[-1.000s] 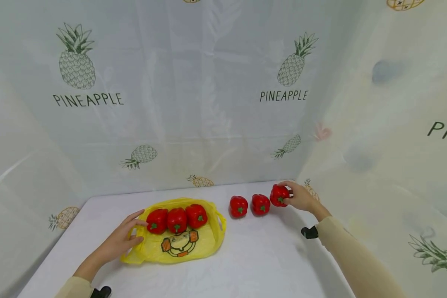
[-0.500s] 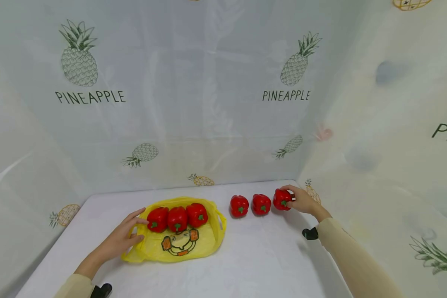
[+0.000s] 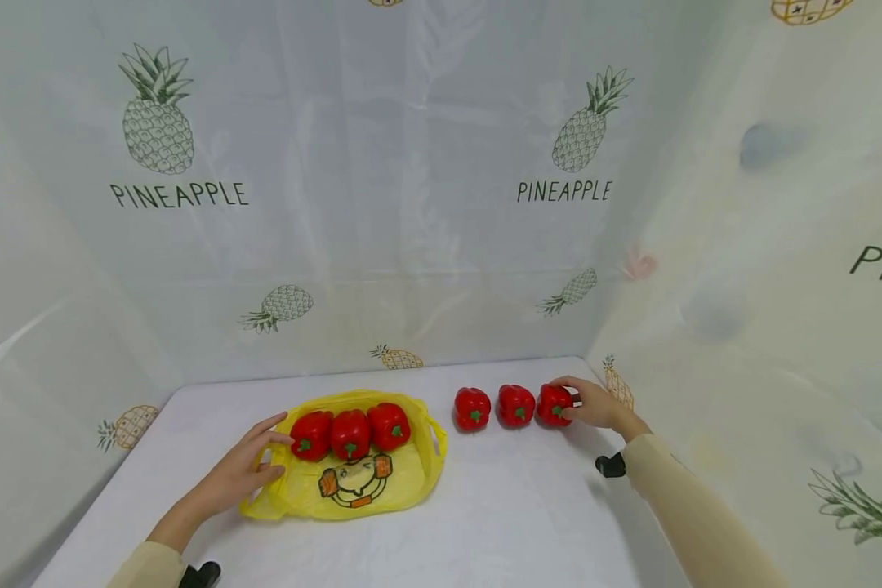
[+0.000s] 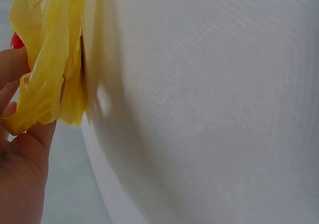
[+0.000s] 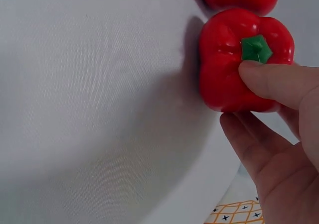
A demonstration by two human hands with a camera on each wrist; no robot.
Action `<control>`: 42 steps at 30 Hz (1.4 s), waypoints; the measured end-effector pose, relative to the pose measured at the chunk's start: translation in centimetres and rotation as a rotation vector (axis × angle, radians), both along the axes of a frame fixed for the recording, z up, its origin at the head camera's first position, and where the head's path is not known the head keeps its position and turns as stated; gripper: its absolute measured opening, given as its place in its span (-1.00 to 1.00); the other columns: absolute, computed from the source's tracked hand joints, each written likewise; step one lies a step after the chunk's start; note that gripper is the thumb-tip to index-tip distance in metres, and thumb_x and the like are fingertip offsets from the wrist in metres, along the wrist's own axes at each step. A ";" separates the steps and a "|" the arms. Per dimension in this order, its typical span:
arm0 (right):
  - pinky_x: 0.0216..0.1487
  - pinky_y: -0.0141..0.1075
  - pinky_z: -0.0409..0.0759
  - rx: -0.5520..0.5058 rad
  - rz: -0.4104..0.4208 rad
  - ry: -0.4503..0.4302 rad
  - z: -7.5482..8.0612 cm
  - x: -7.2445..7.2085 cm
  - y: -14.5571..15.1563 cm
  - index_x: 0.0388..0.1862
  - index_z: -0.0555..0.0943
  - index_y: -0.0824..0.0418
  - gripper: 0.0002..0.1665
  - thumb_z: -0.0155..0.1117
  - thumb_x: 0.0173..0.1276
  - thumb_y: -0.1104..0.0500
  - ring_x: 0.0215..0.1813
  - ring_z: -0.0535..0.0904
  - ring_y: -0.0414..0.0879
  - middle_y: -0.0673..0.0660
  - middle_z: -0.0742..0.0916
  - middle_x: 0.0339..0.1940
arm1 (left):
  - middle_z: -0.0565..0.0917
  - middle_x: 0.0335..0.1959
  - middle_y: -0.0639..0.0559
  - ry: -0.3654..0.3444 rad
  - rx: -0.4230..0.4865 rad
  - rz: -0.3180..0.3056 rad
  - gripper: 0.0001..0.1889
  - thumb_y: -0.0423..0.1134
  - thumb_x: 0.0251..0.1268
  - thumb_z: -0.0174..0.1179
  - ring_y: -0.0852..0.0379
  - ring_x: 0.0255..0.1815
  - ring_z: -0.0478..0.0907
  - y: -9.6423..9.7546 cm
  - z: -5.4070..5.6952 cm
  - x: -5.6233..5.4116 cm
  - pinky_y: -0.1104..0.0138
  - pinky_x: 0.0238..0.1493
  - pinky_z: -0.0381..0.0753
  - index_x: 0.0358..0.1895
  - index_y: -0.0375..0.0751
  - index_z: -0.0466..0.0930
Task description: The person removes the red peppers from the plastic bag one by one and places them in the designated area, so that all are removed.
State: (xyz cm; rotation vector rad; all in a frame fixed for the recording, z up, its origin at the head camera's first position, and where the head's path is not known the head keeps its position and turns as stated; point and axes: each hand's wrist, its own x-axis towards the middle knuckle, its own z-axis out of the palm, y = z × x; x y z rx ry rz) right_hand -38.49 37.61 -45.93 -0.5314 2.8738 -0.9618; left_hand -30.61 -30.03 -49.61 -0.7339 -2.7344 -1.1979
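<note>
My right hand [image 3: 597,403] grips a red bell pepper [image 3: 550,406] on the table at the back right. Its thumb presses near the green stem in the right wrist view, and the other fingers reach round the side. Just left stands a second red bell pepper [image 3: 515,408], with a third red bell pepper [image 3: 472,412] beyond it. My left hand [image 3: 238,474] rests at the left rim of a yellow plastic bag [image 3: 412,482], thumb and forefinger spread apart. In the left wrist view the bag's edge [image 4: 55,50] hides the fingertips. Inside the bag, three red bell peppers [image 3: 350,434] sit in a row.
A white table [image 3: 500,514] lies beneath everything. Pale curtains [image 3: 382,163] printed with pineapples hang behind and at both sides, with the right one close beside my right arm. The bag's right handle [image 3: 438,437] loops out over the table.
My right hand has lowered the red bell pepper down to the table, in line with the other two. The left hand and the bag stay put.
</note>
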 end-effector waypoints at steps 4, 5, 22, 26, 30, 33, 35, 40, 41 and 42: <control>0.18 0.09 0.77 -0.014 -0.010 -0.001 -0.2 0.1 0.3 0.48 0.50 0.21 -0.37 0.39 0.45 0.35 0.28 0.59 0.44 0.40 0.55 0.45 | 0.11 0.69 -0.30 -0.011 -0.006 0.005 -0.61 -0.40 0.39 0.40 -0.54 0.60 0.11 -0.1 -0.2 0.0 -0.17 0.23 0.67 0.22 -0.11 0.60; 0.17 0.08 0.77 -0.020 -0.015 -0.004 -0.2 0.1 0.3 0.47 0.50 0.21 -0.37 0.39 0.45 0.35 0.27 0.60 0.43 0.40 0.55 0.45 | 0.11 0.70 -0.29 -0.012 -0.008 0.009 -0.61 -0.40 0.39 0.40 -0.53 0.61 0.11 -0.1 -0.2 0.0 -0.17 0.23 0.67 0.22 -0.10 0.60; 0.18 0.13 0.76 -0.036 0.028 -0.060 0.6 0.6 0.8 0.56 0.41 0.25 -0.29 0.37 0.47 0.35 0.33 0.54 0.50 0.50 0.43 0.52 | 0.10 0.70 -0.31 -0.021 -0.004 -0.004 -0.60 -0.42 0.38 0.39 -0.55 0.60 0.11 -0.1 -0.3 0.0 -0.13 0.19 0.71 0.23 -0.12 0.59; 0.19 0.18 0.74 -0.031 0.044 -0.032 1.7 0.6 1.3 0.56 0.40 0.24 -0.27 0.39 0.46 0.33 0.39 0.46 0.59 0.49 0.41 0.54 | 0.11 0.69 -0.31 -0.004 -0.010 -0.007 -0.60 -0.42 0.39 0.39 -0.54 0.59 0.12 -0.1 -0.2 0.0 -0.15 0.19 0.70 0.23 -0.11 0.59; 0.21 0.18 0.73 -0.006 0.031 0.009 3.0 0.6 1.1 0.57 0.41 0.19 -0.27 0.41 0.48 0.27 0.42 0.45 0.56 0.43 0.43 0.55 | 0.12 0.69 -0.31 0.003 -0.013 -0.008 -0.60 -0.41 0.39 0.39 -0.54 0.59 0.14 -0.2 -0.2 0.0 -0.09 0.19 0.73 0.23 -0.10 0.59; 0.25 0.21 0.70 0.004 0.019 0.036 4.2 0.8 0.4 0.58 0.41 0.17 -0.27 0.42 0.50 0.20 0.43 0.48 0.50 0.40 0.44 0.57 | 0.11 0.69 -0.30 -0.004 -0.011 -0.010 -0.60 -0.41 0.39 0.39 -0.53 0.59 0.14 -0.1 -0.2 0.1 0.13 0.17 0.76 0.23 -0.10 0.59; 0.29 0.26 0.66 0.009 0.032 0.067 5.1 1.0 -0.3 0.58 0.40 0.19 -0.26 0.43 0.50 0.16 0.42 0.49 0.48 0.40 0.44 0.56 | 0.11 0.69 -0.30 -0.008 -0.006 -0.013 -0.60 -0.41 0.38 0.39 -0.53 0.59 0.14 -0.1 -0.1 0.1 0.21 0.16 0.76 0.23 -0.10 0.60; 0.37 0.33 0.56 0.002 0.064 0.138 7.5 1.4 -3.1 0.60 0.39 0.17 -0.21 0.46 0.47 0.16 0.44 0.47 0.41 0.36 0.43 0.58 | 0.11 0.69 -0.31 -0.004 -0.007 -0.015 -0.59 -0.43 0.38 0.39 -0.54 0.59 0.13 0.0 0.0 0.1 0.16 0.16 0.77 0.23 -0.11 0.60; 0.37 0.33 0.56 0.003 0.071 0.153 7.9 1.5 -3.7 0.60 0.39 0.16 -0.20 0.47 0.46 0.17 0.45 0.47 0.38 0.34 0.43 0.59 | 0.11 0.69 -0.31 -0.005 -0.006 -0.016 -0.59 -0.43 0.38 0.39 -0.54 0.59 0.13 0.1 0.1 0.1 0.09 0.17 0.77 0.23 -0.11 0.60; 0.38 0.33 0.56 -0.003 0.079 0.163 8.3 1.6 -4.3 0.60 0.39 0.14 -0.19 0.48 0.45 0.17 0.46 0.46 0.37 0.32 0.43 0.59 | 0.11 0.69 -0.32 -0.006 -0.006 -0.017 -0.59 -0.44 0.38 0.39 -0.54 0.59 0.13 0.1 0.1 0.1 0.09 0.16 0.77 0.23 -0.12 0.59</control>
